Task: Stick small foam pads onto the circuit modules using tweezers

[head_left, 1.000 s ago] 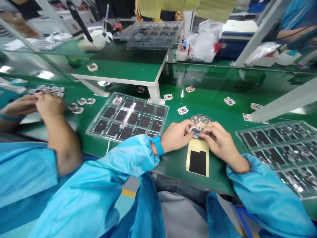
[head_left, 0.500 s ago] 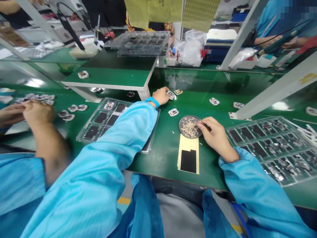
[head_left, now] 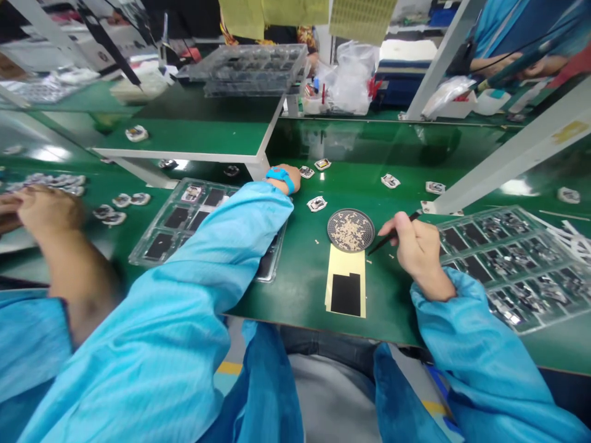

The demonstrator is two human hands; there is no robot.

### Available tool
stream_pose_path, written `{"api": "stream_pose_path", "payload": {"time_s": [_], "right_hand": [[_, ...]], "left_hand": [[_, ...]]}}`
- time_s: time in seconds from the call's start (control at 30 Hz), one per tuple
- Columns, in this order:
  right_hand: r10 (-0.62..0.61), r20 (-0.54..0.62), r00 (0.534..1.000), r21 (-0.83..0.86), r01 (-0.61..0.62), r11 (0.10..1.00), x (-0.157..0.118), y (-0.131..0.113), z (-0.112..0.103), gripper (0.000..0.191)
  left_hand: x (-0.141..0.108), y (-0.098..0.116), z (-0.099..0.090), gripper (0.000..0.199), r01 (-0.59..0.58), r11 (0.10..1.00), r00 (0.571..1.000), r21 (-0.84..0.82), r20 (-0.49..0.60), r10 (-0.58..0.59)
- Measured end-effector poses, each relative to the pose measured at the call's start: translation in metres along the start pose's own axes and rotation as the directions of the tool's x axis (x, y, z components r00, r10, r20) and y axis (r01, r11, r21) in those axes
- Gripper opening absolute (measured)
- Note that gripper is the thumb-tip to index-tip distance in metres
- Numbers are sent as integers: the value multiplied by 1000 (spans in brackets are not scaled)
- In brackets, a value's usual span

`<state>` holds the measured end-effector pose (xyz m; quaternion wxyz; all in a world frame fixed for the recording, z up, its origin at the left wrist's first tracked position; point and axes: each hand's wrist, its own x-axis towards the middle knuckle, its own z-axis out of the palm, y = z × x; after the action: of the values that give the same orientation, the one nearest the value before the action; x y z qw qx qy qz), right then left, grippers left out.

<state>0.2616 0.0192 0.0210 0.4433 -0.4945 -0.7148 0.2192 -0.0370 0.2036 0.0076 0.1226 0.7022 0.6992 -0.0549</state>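
Note:
My right hand [head_left: 418,249] grips black tweezers [head_left: 391,235], their tips down near the table, just right of a yellow card [head_left: 330,277] with a black patch [head_left: 346,295]. Beside the tips lies a tiny pale piece [head_left: 369,262]. A round dark mesh dish [head_left: 351,247] of small beige pieces overlaps the card's top end. Under the shelf's front leg reaches my left hand [head_left: 292,175], a blue band [head_left: 281,178] at its wrist. Its fingers are hidden behind the hand. Close to it sits a small white-edged electronic part [head_left: 306,172]; another part [head_left: 317,203] lies nearer me.
A clear compartment tray [head_left: 159,246] lies partly under my left sleeve. On the right stands another tray [head_left: 521,264] of dark and metallic parts. A green shelf [head_left: 198,135] rises at back left; a white post [head_left: 498,154] slants at right. A co-worker's hands [head_left: 46,212] are at left.
My right hand has drawn the tweezers away from the dish, rightward and down toward the table. My left wrist has turned, hiding its fingers. The whole view has shifted slightly.

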Motion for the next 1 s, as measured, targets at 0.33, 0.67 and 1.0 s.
{"api": "stream_pose_path", "payload": {"time_s": [0.33, 0.67, 1.0], "right_hand": [[147, 471, 870, 115, -226, 967, -1, 9, 7, 31], [158, 533, 831, 94, -244, 965, 1, 13, 4, 29], [149, 561, 815, 137, -268, 953, 0, 14, 0, 23]], "left_hand": [[-85, 22, -18, 33, -215, 960, 960, -179, -218, 174], [-206, 42, 62, 34, -465, 572, 837, -676, -127, 532], [-206, 39, 68, 40, -476, 585, 835, -657, -128, 535]]}}
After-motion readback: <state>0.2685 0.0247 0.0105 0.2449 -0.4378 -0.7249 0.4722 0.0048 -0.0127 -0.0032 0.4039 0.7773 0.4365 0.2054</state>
